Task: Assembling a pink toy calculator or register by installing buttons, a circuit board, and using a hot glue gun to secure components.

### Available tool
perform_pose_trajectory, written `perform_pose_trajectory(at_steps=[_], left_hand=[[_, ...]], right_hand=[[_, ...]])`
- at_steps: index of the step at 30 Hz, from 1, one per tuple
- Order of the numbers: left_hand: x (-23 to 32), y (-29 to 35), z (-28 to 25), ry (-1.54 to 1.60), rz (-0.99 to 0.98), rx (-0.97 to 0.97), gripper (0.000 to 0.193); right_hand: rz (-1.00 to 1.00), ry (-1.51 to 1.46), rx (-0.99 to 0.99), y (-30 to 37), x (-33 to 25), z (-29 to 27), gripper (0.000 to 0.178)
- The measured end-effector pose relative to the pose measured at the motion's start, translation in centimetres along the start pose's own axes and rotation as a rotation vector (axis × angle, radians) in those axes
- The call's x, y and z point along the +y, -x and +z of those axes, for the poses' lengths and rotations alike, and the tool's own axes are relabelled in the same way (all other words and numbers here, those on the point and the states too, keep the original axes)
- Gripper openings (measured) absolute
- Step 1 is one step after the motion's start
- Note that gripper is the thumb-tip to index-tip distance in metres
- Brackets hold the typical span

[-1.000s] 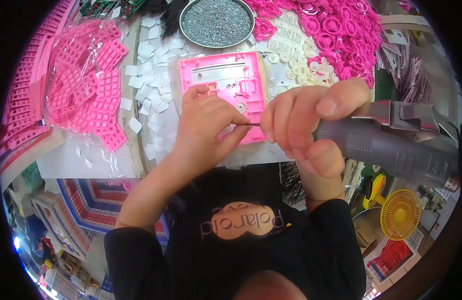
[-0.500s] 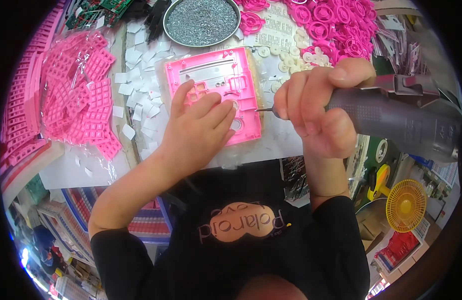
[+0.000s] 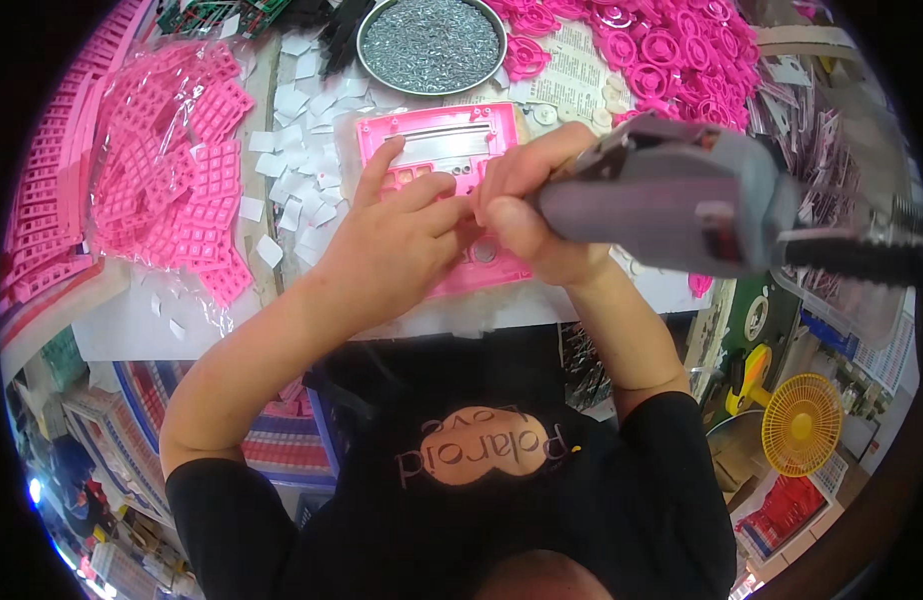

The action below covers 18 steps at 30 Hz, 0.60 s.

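A pink plastic casing (image 3: 417, 122) with a long silver strip and several square openings lies on a pale pad on the worktable. Spread over its left and middle part is my left hand (image 3: 387, 240), the index finger stretched out and the other fingers bent but apart. My right hand (image 3: 542, 205) is closed around a grey electric screwdriver (image 3: 652, 210), held over the right part of the casing. The tool's rear end points right and up toward the camera, blurred by motion. Its bit and tip are hidden behind my right hand, close to my left fingertips.
Beyond the casing stands a round metal dish (image 3: 432, 92) of small screws (image 3: 432, 45). Pink ring-shaped parts (image 3: 672, 50) are heaped at the far right. White paper squares (image 3: 307, 150) lie scattered left of the casing, beside a clear bag of pink keypads (image 3: 172, 160). A yellow fan (image 3: 802, 425) stands lower right.
My right hand has brought the screwdriver left, from beside the casing to over it, and its rear end has tilted up. My left hand stays on the casing. The whole view has shifted slightly.
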<state>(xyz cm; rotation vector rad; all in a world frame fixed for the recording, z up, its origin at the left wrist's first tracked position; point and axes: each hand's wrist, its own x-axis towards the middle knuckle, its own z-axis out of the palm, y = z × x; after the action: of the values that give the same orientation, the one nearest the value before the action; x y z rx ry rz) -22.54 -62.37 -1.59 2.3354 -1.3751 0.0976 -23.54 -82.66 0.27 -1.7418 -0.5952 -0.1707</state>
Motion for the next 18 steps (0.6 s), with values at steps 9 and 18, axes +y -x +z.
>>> perform_pose_trajectory(at_steps=[9, 18], left_hand=[[0.0, 0.2, 0.5, 0.037, 0.032, 0.028, 0.028], [-14.1, 2.3, -9.9, -0.388, -0.699, -0.01, 0.022]], right_hand=[[0.215, -0.574, 0.062, -0.4, 0.8, -0.8, 0.04], [0.006, -0.522, 0.262, -4.8, -2.7, -7.6, 0.041]])
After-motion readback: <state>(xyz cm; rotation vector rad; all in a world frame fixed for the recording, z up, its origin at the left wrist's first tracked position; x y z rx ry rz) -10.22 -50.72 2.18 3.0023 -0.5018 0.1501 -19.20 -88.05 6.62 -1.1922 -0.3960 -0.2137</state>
